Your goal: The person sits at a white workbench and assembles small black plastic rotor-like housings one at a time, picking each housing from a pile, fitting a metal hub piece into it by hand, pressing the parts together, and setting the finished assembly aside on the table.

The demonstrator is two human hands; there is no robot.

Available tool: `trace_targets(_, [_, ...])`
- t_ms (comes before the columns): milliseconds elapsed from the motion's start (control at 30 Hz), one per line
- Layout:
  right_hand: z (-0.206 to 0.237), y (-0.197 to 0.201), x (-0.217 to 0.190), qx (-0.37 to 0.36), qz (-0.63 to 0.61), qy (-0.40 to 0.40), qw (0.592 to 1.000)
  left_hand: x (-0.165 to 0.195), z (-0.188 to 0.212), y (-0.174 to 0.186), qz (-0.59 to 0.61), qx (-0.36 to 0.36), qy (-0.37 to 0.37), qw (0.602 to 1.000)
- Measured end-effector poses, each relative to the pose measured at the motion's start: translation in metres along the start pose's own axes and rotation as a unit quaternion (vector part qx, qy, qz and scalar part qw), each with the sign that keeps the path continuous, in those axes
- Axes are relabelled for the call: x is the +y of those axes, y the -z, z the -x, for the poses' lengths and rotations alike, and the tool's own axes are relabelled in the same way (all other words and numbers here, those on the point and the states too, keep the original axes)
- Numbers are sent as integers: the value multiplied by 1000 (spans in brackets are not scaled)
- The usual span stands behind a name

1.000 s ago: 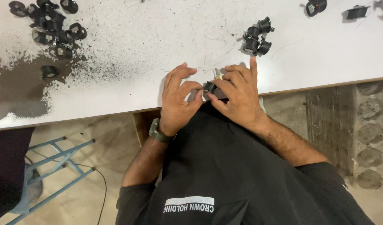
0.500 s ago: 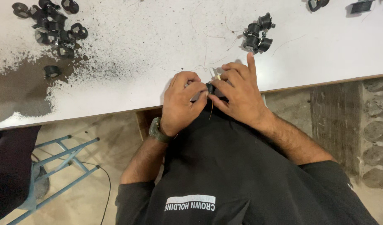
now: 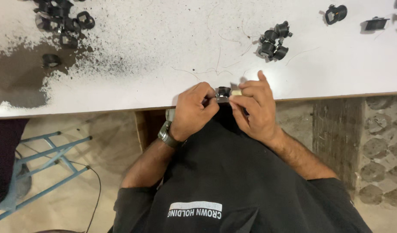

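Note:
Both my hands meet at the near edge of the white table (image 3: 172,51). Between them is a small black plastic part (image 3: 224,92) with a pale piece beside it. My left hand (image 3: 193,110) has its fingers curled around the part from the left and wears a dark watch (image 3: 166,133) at the wrist. My right hand (image 3: 255,108) pinches the part from the right, index finger raised. A cluster of similar black parts (image 3: 274,41) lies on the table just beyond my hands.
A pile of several black ring-like parts (image 3: 62,21) sits at the table's far left on a dark worn patch (image 3: 17,77). Two more black parts (image 3: 335,13) lie at the far right. A blue metal stool frame (image 3: 43,159) and a cable stand on the floor at left.
The hands closed together around the small black part and drew slightly toward the table edge. The view shifted a little; the parts on the table stayed in place.

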State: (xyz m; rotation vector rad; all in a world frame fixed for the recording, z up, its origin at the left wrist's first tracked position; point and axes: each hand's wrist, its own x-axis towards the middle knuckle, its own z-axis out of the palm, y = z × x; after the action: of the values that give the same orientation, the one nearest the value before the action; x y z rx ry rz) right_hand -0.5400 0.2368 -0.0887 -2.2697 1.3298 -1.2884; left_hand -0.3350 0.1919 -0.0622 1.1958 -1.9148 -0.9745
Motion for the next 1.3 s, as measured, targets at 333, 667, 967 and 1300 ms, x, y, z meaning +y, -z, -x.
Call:
trace_targets(333, [10,-28,-9,-24,-18,10,999,-14,14,2,32,34,-38,998])
trace_targets(667, [10,-36,-11,-2,15,30,999,-16,16,7,48,13,-47,998])
trace_targets(967, [-8,16,25,97,98,-28,990,-46,-46,74,-224,-61,-60,971])
trace_targets(1300, [-16,-7,-2,23,-21,2,1000,-40,-185,125,-313,49,75,945])
